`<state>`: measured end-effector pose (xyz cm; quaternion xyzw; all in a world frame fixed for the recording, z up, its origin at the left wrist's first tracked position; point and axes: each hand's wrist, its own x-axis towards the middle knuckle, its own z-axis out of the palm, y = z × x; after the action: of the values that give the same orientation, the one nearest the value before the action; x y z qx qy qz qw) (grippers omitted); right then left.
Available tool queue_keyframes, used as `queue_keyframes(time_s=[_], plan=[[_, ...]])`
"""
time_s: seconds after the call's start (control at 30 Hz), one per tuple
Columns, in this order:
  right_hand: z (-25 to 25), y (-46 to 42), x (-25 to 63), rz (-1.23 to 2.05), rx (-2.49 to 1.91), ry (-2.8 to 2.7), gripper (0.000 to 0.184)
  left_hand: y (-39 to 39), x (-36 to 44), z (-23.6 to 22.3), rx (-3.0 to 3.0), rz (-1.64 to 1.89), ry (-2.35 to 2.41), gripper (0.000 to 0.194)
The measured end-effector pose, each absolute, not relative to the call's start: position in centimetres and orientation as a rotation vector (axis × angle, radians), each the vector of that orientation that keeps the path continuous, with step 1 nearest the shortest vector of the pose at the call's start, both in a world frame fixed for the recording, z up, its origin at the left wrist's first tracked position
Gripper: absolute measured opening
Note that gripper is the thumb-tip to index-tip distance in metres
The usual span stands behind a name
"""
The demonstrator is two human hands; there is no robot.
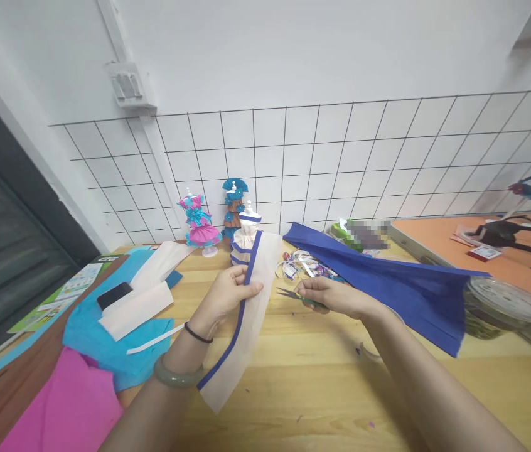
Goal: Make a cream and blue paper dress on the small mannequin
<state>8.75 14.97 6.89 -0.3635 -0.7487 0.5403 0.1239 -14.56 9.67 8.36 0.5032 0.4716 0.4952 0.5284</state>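
Observation:
My left hand (232, 292) pinches a long white paper strip (258, 301) with a dark blue band along its left edge. The strip hangs at a slant over the table, its lower end towards me. A small pair of scissors (296, 295) is in my right hand (326, 296), the blades pointing left towards the strip but apart from it. Fingers cover most of the scissors' handles. Behind the strip's top stands a miniature dress form (245, 226) in a white dress with blue bands, partly hidden by the strip and my left hand.
Two more dressed forms, one pink and blue (199, 220) and one teal and brown (235, 204), stand by the wall. Blue crepe paper (388, 282) and paper scraps (310, 265) lie to the right, near a round clear container (496, 307). Coloured papers (105, 333) and a phone (115, 295) lie left.

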Motion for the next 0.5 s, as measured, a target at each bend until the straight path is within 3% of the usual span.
queue_keyframes(time_s=[0.2,0.5], plan=[[7.91,14.17,8.4,1.73,-0.994,-1.93,0.054,9.63,-14.46,8.56,1.199,1.178,1.124,0.04],[7.02,14.85,9.12,1.569,-1.186,-2.358,0.049,9.66,-14.41,8.48,1.211,1.206,1.116,0.037]])
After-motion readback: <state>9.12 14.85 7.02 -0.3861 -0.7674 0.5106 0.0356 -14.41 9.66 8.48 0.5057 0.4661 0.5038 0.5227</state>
